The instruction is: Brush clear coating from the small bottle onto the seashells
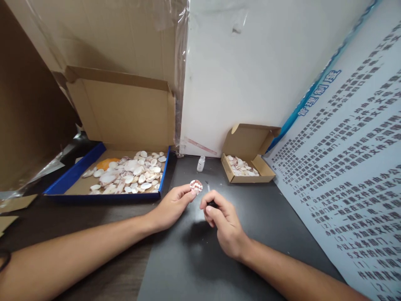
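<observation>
The left hand (pixel 171 205) pinches a small rounded shell (pixel 196 186) with reddish mottling between thumb and fingertips, held just above the dark matte table (pixel 194 259) at mid-scene. Just right of it, the right hand (pixel 224 221) is curled around a thin brush (pixel 209 193) with a dark handle, its pale tip pointing toward the shell. Near and right of the hands the tabletop lies open. At far left a flat blue-edged cardboard box (pixel 65 179) holds pale, smooth shells; at far right a smaller cardboard box (pixel 247 177) holds more. A small clear bottle (pixel 201 163) stands between them. A glossy printed board (pixel 344 175) slants along the right edge.
</observation>
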`<move>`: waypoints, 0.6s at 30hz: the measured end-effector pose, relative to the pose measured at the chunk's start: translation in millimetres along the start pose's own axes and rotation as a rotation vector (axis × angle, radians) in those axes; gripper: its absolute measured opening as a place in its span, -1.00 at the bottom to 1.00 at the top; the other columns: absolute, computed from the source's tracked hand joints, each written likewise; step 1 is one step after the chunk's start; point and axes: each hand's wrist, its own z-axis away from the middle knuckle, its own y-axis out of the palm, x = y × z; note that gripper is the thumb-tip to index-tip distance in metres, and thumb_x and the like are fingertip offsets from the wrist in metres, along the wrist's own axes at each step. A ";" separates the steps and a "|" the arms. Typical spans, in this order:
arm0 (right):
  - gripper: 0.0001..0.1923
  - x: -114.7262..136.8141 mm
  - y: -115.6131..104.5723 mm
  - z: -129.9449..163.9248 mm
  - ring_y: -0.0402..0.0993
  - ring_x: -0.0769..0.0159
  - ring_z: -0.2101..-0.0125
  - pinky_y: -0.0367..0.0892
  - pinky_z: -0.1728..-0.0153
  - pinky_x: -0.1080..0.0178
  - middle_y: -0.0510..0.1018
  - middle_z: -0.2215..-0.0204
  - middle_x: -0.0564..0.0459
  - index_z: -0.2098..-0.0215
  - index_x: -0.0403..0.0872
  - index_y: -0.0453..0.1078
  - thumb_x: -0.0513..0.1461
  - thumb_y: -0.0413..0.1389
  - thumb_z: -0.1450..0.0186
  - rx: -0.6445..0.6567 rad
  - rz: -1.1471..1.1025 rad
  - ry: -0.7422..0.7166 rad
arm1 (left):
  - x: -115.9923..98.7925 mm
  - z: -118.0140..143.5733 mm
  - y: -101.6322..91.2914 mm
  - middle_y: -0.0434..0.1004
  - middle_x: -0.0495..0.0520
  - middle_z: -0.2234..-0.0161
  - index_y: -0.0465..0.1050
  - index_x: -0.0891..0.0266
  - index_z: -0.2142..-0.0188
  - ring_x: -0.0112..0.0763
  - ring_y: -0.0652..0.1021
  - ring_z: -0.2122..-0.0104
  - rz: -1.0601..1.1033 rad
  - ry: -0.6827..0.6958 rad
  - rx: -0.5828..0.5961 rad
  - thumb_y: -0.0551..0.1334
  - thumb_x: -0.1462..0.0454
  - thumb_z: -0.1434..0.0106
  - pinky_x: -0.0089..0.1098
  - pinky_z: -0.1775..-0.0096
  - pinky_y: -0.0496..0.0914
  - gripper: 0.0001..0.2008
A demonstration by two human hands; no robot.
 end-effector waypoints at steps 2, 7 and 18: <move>-0.88 0.8 0.5 0.0 0.10 0.44 0.56 0.07 0.47 0.33 0.20 0.59 0.21 0.35 -0.07 0.30 -0.28 -0.06 -0.29 0.089 0.025 -0.011 | 0.5 0.0 -0.4 0.24 -0.08 0.49 0.29 0.25 0.43 -0.45 0.27 0.43 -0.012 0.002 -0.008 0.08 0.11 -0.31 -0.47 0.37 0.25 -0.72; -0.88 2.4 -0.2 -1.9 0.09 0.43 0.56 0.07 0.48 0.33 0.18 0.60 0.21 0.37 -0.07 0.28 -0.30 -0.08 -0.26 0.053 0.042 0.023 | -0.4 0.1 -0.2 0.30 -0.04 0.44 0.30 0.26 0.43 -0.43 0.31 0.37 -0.008 0.015 0.000 0.07 0.11 -0.31 -0.46 0.30 0.28 -0.71; -0.86 4.1 1.5 -0.3 0.06 0.43 0.57 0.03 0.50 0.33 0.14 0.61 0.22 0.37 -0.06 0.26 -0.33 -0.11 -0.22 0.053 0.004 0.062 | -0.7 0.2 0.2 0.26 -0.06 0.47 0.29 0.26 0.45 -0.45 0.28 0.42 -0.001 0.005 0.000 0.07 0.10 -0.31 -0.47 0.36 0.25 -0.70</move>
